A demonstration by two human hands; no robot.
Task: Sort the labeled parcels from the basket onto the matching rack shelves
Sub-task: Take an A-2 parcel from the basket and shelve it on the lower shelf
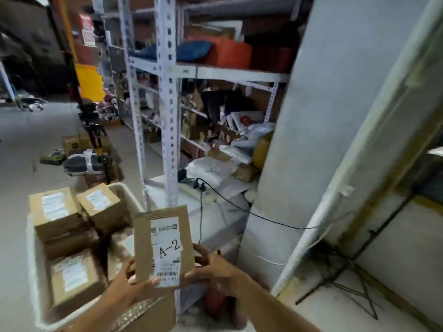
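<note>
I hold a small brown cardboard parcel (143, 245) upright in front of me, its white label reading "A-2". My left hand (128, 286) grips its lower left corner, thumb across the bottom of the label. My right hand (212, 267) grips its right edge with curled fingers. To the left stands the white basket (32, 271) holding several labeled brown boxes (56, 212). The white metal rack (169, 97) rises straight ahead, its shelves crowded with bags and boxes.
A grey pillar (318, 116) stands right of the rack. A power strip (194, 190) with a black cable lies on the low white shelf. Boxes, a tripod and wrapped bundles (84, 161) sit on the floor at left. Another cardboard box (153, 315) is below my hands.
</note>
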